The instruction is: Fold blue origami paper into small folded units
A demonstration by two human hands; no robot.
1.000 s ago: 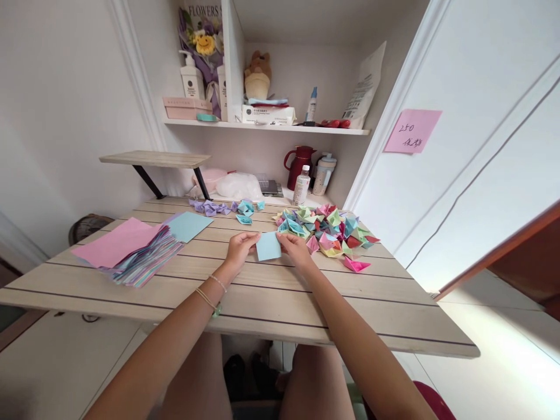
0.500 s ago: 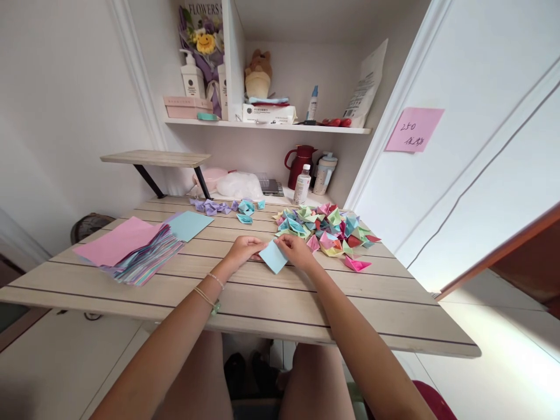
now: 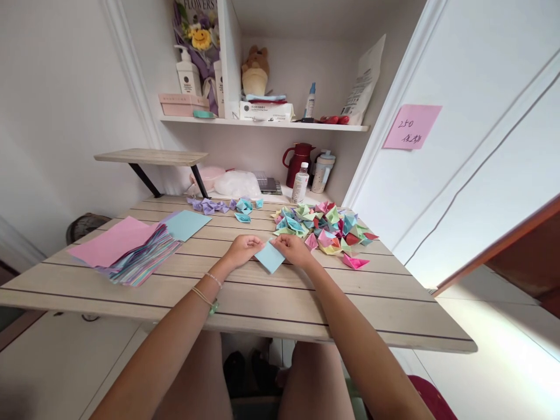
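Observation:
A small light-blue folded paper square (image 3: 270, 258) is between my hands, one corner pointing towards me, just above or on the wooden table (image 3: 271, 309). My left hand (image 3: 243, 249) pinches its upper left edge, thumb and fingers together. On the other side my right hand (image 3: 292, 248) grips the upper right edge, fingertips close to the top corner. The fingers partly hide that corner. Right behind my right hand lies a heap of folded paper boats (image 3: 326, 224) in many colours. A few teal folded pieces (image 3: 243, 217) sit beyond my left hand.
A fanned stack of coloured paper (image 3: 144, 254) with a pink sheet (image 3: 114, 240) on top lies at the left. Purple folded pieces (image 3: 207, 205) rest near the small raised shelf (image 3: 151, 156). A bottle (image 3: 300, 185) and red jug (image 3: 298, 163) stand at the back.
The view has shifted slightly. Both hands stay on the blue paper square, with my right fingertips moved a little towards its top corner.

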